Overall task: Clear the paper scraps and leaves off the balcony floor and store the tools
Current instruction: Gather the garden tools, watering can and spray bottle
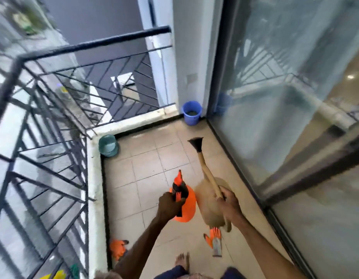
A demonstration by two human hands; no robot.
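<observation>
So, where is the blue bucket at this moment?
In the head view the blue bucket stands on the floor in the far corner of the balcony, between the railing's end and the glass door.

Blue bucket (191, 112) top-centre corner, teal pot (108, 145) left of it by black railing (53, 93), glass door (295, 97) right, contents blurred.

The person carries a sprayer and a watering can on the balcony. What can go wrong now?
Both hands are full: the left hand holds the orange sprayer, the right hand the beige watering can. The bare foot could trip on the glove lying ahead. The can's long spout might hit the glass door.
</observation>
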